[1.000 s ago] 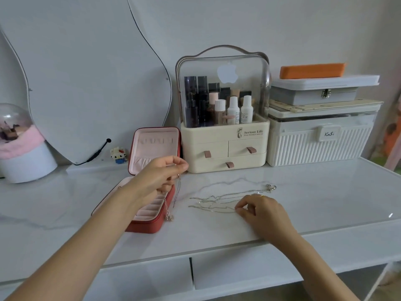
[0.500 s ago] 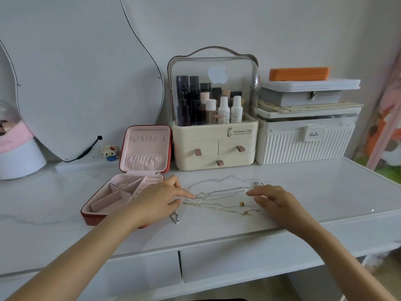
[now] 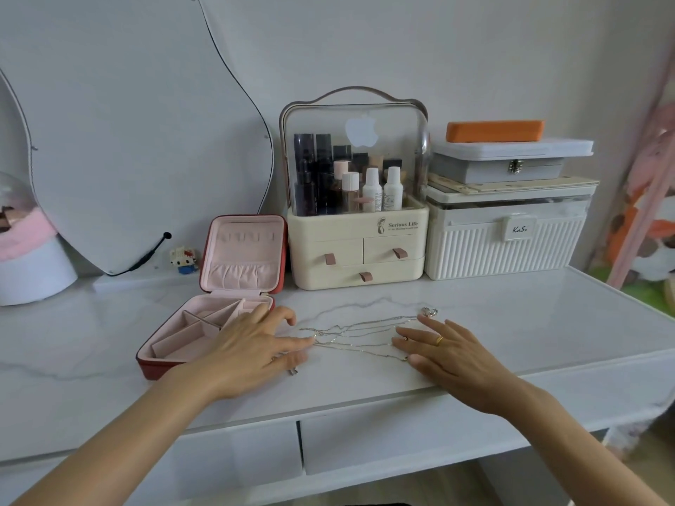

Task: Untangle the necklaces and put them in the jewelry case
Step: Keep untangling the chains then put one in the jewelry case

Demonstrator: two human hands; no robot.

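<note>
Several thin silver necklaces [image 3: 359, 336] lie tangled in loose strands on the white desk [image 3: 529, 334], between my two hands. My left hand [image 3: 255, 346] lies flat with straight fingers, its fingertips touching the left ends of the chains. A small pendant [image 3: 293, 371] shows just below that hand. My right hand [image 3: 447, 354], with a gold ring, rests with spread fingers on the right ends of the chains. The red jewelry case [image 3: 160, 365] stands open at the left, its pink compartments partly hidden by my left hand.
Behind the chains stand a cream cosmetics organizer [image 3: 356, 246] and a white ribbed box [image 3: 507, 235] stacked with flat cases. A curved mirror [image 3: 138, 133] leans at the back left, with a small toy figure [image 3: 183, 259] and a white tub [image 3: 33, 264] nearby. The desk's front edge is close.
My left hand came down from above the case, where it held a necklace up, and now lies flat by the chains. My right hand uncurled and spread over their right ends.
</note>
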